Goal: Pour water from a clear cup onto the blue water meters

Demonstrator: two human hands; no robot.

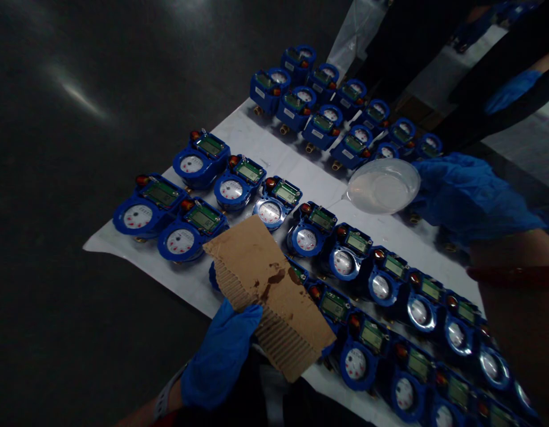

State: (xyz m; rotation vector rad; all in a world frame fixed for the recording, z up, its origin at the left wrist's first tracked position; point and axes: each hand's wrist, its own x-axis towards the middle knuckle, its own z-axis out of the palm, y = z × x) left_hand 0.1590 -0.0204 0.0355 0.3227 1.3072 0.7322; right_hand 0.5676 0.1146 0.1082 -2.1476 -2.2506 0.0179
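Gloved in blue, my left hand (pixel 223 353) grips the near edge of a torn piece of cardboard (pixel 251 252) with brown wet stains on it. The cardboard is held over the near row of blue water meters (pixel 181 242) and hides some of them. My right hand (pixel 467 196), also in a blue glove, holds a clear plastic cup (pixel 384 187) by its side. This cup is tilted, its spout pointing left toward the meters, and something cloudy shows inside. Each meter has a round white dial and a small green circuit board with a display.
White sheeting (pixel 238 127) covers the table beneath the meters. Another double row of blue meters (pixel 321 127) stands along the far side. Beyond it are people in dark clothes, one with a blue-gloved hand (pixel 512 92). Dark floor (pixel 78 267) lies to the left.
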